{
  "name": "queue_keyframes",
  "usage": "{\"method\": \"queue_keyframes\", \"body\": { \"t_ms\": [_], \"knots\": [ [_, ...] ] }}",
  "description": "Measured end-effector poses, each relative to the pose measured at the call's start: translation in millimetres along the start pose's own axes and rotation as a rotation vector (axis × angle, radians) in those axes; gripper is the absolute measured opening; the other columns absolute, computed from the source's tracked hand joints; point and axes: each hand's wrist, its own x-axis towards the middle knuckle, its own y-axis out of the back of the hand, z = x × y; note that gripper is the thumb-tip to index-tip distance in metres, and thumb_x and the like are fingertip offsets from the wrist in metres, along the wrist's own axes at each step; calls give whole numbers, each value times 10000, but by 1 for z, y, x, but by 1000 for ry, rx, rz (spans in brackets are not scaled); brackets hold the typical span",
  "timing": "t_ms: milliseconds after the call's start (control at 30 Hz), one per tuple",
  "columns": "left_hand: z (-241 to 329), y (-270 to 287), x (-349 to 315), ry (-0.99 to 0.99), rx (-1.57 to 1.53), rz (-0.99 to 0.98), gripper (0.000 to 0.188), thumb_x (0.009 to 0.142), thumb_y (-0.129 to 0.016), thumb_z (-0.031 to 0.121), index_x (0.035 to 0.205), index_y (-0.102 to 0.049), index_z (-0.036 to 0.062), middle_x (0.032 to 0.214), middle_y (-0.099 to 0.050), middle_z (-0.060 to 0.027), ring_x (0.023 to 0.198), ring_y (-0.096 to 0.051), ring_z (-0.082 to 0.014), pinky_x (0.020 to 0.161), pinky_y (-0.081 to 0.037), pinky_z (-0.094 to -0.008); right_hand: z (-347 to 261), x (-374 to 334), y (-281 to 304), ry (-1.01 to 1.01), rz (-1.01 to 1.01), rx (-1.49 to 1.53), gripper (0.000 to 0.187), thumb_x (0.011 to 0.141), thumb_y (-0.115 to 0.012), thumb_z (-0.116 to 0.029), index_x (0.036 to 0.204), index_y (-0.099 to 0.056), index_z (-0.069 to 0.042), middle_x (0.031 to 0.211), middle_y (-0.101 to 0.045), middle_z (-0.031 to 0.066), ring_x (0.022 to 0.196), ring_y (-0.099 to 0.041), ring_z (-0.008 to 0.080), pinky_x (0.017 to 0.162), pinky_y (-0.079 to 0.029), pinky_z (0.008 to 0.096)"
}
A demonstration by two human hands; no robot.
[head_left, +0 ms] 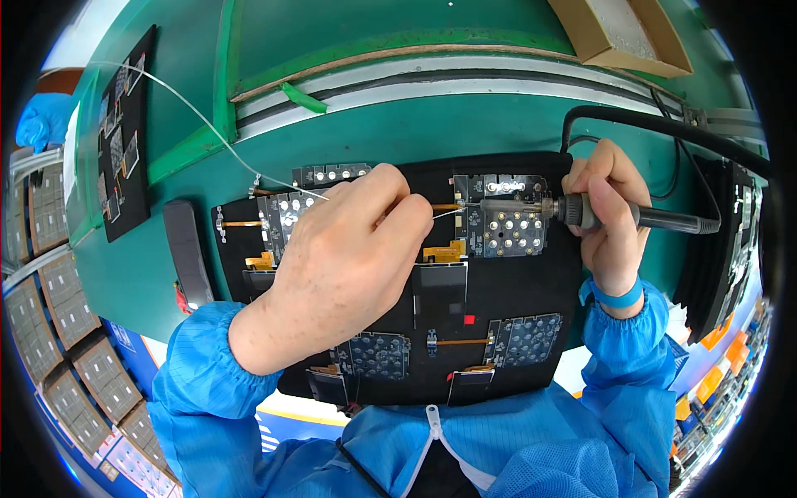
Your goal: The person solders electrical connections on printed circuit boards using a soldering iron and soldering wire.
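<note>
My left hand (340,257) is pinched around a thin pale solder wire (189,106), and the wire's tip reaches the left edge of a dark circuit board (519,236). From the other side, my right hand (613,212) grips a soldering iron (668,220) by its handle. Its tip points left over the same board, close to the wire's end; whether they touch cannot be made out. An orange ribbon cable (444,251) and a small dark screen (440,292) adjoin that board. All lie on a black foam pad (531,286). Another board (278,220) is partly hidden behind my left hand.
More boards (523,340) with small screens lie along the pad's near side. A thick black cord (664,123) arches at the right, beside stacked black pads (718,249). Beyond a metal rail (398,83) stands a cardboard box (623,37). Another loaded pad (124,191) lies far left.
</note>
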Motion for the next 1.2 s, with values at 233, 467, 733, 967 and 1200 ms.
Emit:
{"method": "queue_keyframes", "body": {
  "t_ms": [233,467,733,967,1200],
  "knots": [
    [0,-4,5,-28,-5,12,122,703,-646,-45,760,-546,-6,755,-496,-105,590,-520,-243,507,-417,-317,2,0,3,33,-16,-17,216,816,-528,-226,707,-441,-60,658,-449,19,505,-332,32,444,-248,186],
    [1,-5,7,-36,9,4,119,704,-645,-43,753,-542,-5,746,-494,-103,588,-520,-238,498,-412,-317,0,1,1,14,14,-29,219,806,-532,-229,700,-443,-60,648,-441,17,516,-327,38,450,-239,191],
    [1,-5,10,-30,7,25,130,699,-644,-47,747,-532,-4,739,-495,-99,585,-519,-242,495,-413,-314,0,1,2,13,12,-43,217,796,-539,-228,705,-467,-44,630,-425,11,531,-326,43,464,-239,199],
    [4,-5,10,55,-78,43,174,694,-656,-29,832,-551,-13,772,-495,-106,626,-527,-260,530,-427,-325,0,2,3,1,-7,-5,212,787,-537,-228,719,-485,-34,643,-441,21,547,-333,52,480,-242,198],
    [-2,-7,11,56,-83,18,153,698,-662,-3,821,-573,11,753,-478,-90,626,-520,-243,534,-427,-317,0,0,3,-15,21,-38,207,786,-524,-238,742,-479,-41,709,-487,41,595,-357,58,503,-249,202]
  ]
}}
